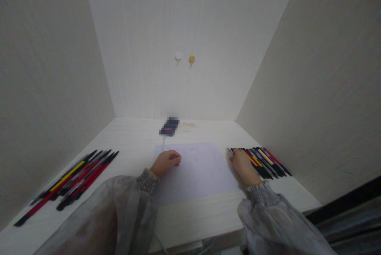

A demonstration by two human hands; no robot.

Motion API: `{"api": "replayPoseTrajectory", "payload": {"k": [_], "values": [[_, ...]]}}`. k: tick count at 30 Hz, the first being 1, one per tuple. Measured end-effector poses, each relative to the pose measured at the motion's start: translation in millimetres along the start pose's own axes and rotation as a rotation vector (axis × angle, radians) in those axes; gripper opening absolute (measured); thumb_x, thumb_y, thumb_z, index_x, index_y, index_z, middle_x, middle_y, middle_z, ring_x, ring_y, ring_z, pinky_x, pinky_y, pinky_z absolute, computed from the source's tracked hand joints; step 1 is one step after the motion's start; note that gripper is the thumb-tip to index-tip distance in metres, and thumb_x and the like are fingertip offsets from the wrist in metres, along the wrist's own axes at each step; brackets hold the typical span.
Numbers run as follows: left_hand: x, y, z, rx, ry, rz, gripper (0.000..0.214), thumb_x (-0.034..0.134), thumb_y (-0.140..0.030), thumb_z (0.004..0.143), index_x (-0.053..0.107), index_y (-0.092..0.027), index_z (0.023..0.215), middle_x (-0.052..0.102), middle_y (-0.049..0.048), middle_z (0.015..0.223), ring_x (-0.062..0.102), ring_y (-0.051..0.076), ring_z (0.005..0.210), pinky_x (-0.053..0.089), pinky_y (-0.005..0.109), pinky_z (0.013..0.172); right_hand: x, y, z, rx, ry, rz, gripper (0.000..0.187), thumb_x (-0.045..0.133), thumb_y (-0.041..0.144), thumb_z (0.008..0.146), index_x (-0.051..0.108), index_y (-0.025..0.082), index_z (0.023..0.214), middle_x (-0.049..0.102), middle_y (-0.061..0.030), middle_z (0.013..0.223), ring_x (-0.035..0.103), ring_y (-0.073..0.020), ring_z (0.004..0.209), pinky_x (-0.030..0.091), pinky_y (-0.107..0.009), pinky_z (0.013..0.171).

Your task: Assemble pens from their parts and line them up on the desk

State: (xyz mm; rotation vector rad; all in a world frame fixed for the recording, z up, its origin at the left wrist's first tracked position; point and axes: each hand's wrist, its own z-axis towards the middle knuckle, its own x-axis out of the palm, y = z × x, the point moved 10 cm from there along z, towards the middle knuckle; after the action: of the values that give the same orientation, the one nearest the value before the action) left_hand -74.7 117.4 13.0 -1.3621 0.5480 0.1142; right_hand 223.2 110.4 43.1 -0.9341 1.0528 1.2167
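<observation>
The left hand (167,163) lies at the left part of a white sheet of paper (196,179), palm down, its fingers curled narrow against the thumb. The right hand (242,165) is at the left end of the right row of pens (269,162), near the right edge of the sheet. Its fingers are drawn together beside a small pale tip; whether they grip a pen cannot be told. The right row runs alongside the right side wall (321,100) and shows black, red, yellow, blue and white parts. The left group of pens (74,176) lies slantwise on the white table (133,142), well apart from the left hand, in black, red, yellow and grey. Faint marks show on the upper part of the sheet; they are too small to read. Behind the sheet lies a dark, pixelated object (169,127), with a pale cable (163,142) at its near end. A white hook (177,56) and a gold hook (192,59) are mounted side by side on the back wall (149,29). Translucent grey sleeves (125,203) with gathered cuffs cover both forearms
</observation>
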Motion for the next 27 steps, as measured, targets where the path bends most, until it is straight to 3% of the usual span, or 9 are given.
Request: {"api": "replayPoseTrajectory", "payload": {"k": [11,22,27], "values": [[-0.3,0.8,0.2,0.003,0.003,0.002,0.024,0.049,-0.036,0.067,0.057,-0.015,0.075,0.063,0.0032,0.066,0.059,0.016,0.063,0.042,0.027,0.064,-9.6,7.9,-10.7,-0.062,-0.034,-0.129,0.024,0.035,0.010,0.079,0.059,0.010,0.080,0.059,-0.0151,0.081,0.056,-0.0212,0.078,0.037,-0.029,0.066],[-0.8,2.6,0.2,-0.005,0.000,-0.002,0.024,0.049,-0.036,0.067,0.058,-0.015,0.074,0.063,0.0025,0.065,0.059,0.016,0.064,0.043,0.027,0.065,-10.1,3.5,-9.5,-0.080,-0.039,-0.170,0.022,0.037,0.006,0.076,0.058,0.008,0.084,0.059,-0.0150,0.081,0.056,-0.0214,0.077,0.036,-0.029,0.065],[-0.2,3.1,0.6,-0.008,0.001,-0.034,0.022,0.050,-0.035,0.067,0.057,-0.015,0.074,0.063,0.0028,0.066,0.059,0.016,0.063,0.043,0.028,0.065,-23.3,12.3,-12.4,-0.101,-0.055,-0.131,0.022,0.038,0.013,0.080,0.059,0.009,0.083,0.059,-0.0141,0.080,0.055,-0.0210,0.078,0.035,-0.028,0.065]]}}
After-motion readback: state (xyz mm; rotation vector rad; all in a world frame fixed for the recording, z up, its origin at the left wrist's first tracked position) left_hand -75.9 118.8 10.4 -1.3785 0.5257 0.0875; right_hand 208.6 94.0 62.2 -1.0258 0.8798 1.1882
